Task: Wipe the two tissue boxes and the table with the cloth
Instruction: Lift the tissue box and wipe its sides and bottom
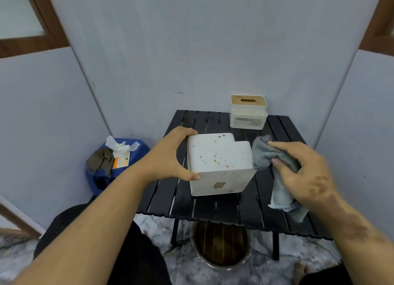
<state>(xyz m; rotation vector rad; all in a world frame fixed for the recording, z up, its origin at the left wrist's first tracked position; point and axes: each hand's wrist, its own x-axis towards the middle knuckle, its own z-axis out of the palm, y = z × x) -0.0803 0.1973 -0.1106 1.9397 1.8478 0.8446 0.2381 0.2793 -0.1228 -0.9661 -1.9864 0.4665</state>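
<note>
The left hand (170,154) grips a white tissue box (219,165), tipped over and speckled with orange-brown spots, above the middle of the black slatted table (162,191). The right hand (302,171) clutches a grey cloth (275,156) touching the box's right side. Tissue box 2 (248,112), with a wooden lid, stands upright at the table's far right corner.

walls: pale grey panels (191,50), meet in corners left and right | trim: brown wood frames upper left (49,28) and upper right (377,28) | floor: marbled grey-white (298,255) | left corner: blue bin (128,156) stuffed with paper and rags | light: flat, even
</note>
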